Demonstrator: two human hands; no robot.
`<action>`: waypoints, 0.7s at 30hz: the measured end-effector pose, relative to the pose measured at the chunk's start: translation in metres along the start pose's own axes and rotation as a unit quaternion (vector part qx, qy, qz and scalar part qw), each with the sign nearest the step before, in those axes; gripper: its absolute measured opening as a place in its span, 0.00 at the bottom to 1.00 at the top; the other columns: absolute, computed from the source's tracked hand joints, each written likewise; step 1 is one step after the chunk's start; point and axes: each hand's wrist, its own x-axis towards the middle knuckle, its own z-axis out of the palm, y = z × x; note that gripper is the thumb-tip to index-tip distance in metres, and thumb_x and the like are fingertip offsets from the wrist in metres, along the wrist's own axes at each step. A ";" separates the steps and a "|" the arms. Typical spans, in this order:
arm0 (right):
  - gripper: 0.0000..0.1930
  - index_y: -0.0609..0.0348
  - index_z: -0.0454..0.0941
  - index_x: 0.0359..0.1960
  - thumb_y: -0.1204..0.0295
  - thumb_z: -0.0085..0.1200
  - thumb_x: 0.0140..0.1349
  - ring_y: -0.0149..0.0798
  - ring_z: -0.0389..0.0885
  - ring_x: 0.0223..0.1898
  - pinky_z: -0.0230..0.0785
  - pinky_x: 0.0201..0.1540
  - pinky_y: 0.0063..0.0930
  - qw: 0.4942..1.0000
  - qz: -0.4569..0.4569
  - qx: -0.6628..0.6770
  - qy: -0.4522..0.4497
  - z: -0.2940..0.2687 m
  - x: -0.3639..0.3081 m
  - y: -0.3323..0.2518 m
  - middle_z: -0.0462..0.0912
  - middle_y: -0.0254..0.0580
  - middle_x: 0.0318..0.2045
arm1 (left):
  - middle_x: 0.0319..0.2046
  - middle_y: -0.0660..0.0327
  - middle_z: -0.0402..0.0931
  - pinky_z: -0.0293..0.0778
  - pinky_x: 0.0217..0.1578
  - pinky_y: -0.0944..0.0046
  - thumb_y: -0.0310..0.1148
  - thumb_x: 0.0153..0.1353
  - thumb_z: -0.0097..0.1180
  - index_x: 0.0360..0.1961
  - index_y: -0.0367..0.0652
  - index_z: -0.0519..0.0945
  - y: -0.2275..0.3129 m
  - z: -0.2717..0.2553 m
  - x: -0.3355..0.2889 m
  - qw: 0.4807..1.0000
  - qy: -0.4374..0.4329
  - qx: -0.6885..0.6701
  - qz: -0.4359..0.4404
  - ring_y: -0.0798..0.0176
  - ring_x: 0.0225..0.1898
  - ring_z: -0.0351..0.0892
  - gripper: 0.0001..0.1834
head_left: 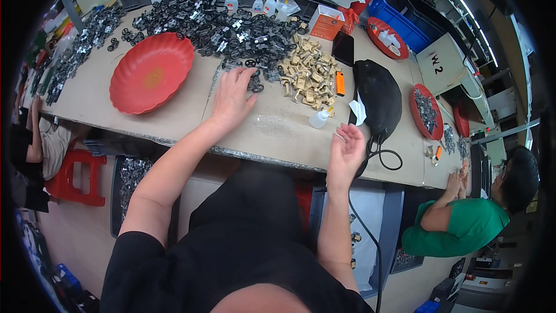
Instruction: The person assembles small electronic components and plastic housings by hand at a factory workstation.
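My left hand (233,99) lies on the table at the near edge of a heap of small black parts with little wheels (243,32). Its fingers are stretched out and its thumb stands apart, close beside one black wheeled part (255,84); whether they touch is hard to tell. To the right, my right hand (347,153) hovers near the table's front edge, palm turned inward, fingers loosely bent and apart, with nothing visible in it. Between the hands and farther back sits a pile of small beige-gold parts (311,72). A small white squeeze bottle (318,119) stands near my right hand.
A red scalloped bowl (136,94) rests at left. Right of the beige pile are an orange lighter (340,83), a dark phone (343,49) and a black bag (377,98) with a cord. Glue bottles (231,2) stand behind. A person in green (457,226) works at right.
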 end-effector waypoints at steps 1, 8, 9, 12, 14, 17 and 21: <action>0.20 0.67 0.58 0.48 0.82 0.45 0.53 0.35 0.66 0.47 0.61 0.49 0.25 1.000 0.024 -0.020 -0.001 -0.002 0.003 0.010 0.66 0.48 0.45 | 0.43 0.55 0.63 0.63 0.44 0.59 0.26 0.43 0.56 0.45 0.45 0.68 0.002 0.002 0.002 1.000 -0.008 0.006 -0.001 0.53 0.44 0.63 0.23; 0.22 0.67 0.58 0.50 0.81 0.46 0.51 0.36 0.65 0.49 0.60 0.50 0.25 0.989 0.053 -0.132 -0.047 -0.009 0.025 0.040 0.65 0.49 0.47 | 0.41 0.54 0.65 0.62 0.45 0.59 0.27 0.44 0.57 0.44 0.42 0.69 0.014 0.013 0.002 0.999 -0.013 -0.012 0.046 0.52 0.44 0.63 0.22; 0.20 0.67 0.59 0.48 0.81 0.45 0.51 0.35 0.66 0.48 0.61 0.49 0.24 0.989 0.056 -0.132 -0.044 -0.012 0.027 0.042 0.67 0.49 0.46 | 0.41 0.54 0.65 0.62 0.45 0.59 0.27 0.44 0.57 0.44 0.42 0.69 0.018 0.017 0.000 0.999 -0.014 -0.016 0.050 0.52 0.44 0.63 0.22; 0.16 0.68 0.63 0.45 0.81 0.42 0.52 0.35 0.69 0.45 0.62 0.47 0.24 0.988 0.062 -0.139 -0.028 -0.016 0.033 0.043 0.70 0.47 0.43 | 0.39 0.53 0.66 0.65 0.42 0.59 0.29 0.46 0.56 0.42 0.41 0.69 0.039 0.032 -0.008 0.991 -0.075 -0.075 0.077 0.52 0.41 0.65 0.19; 0.15 0.68 0.65 0.43 0.81 0.40 0.52 0.35 0.71 0.42 0.63 0.45 0.24 0.987 0.065 -0.149 -0.014 -0.017 0.040 0.042 0.71 0.46 0.41 | 0.40 0.54 0.67 0.65 0.42 0.60 0.31 0.46 0.57 0.44 0.41 0.69 0.055 0.046 -0.012 0.972 -0.118 -0.194 0.069 0.52 0.41 0.67 0.22; 0.13 0.69 0.67 0.42 0.80 0.40 0.54 0.35 0.73 0.38 0.65 0.44 0.25 0.991 0.074 -0.106 0.017 -0.015 0.063 0.048 0.73 0.45 0.37 | 0.39 0.54 0.67 0.67 0.41 0.59 0.33 0.47 0.58 0.45 0.42 0.68 0.075 0.062 -0.012 0.958 -0.164 -0.232 0.032 0.51 0.40 0.69 0.23; 0.13 0.69 0.70 0.40 0.75 0.42 0.55 0.43 0.75 0.40 0.67 0.43 0.30 0.979 -0.013 -0.204 0.011 -0.008 0.121 0.062 0.75 0.51 0.36 | 0.39 0.54 0.67 0.67 0.40 0.59 0.35 0.48 0.57 0.46 0.42 0.67 0.087 0.072 -0.010 0.947 -0.206 -0.247 0.008 0.51 0.38 0.70 0.23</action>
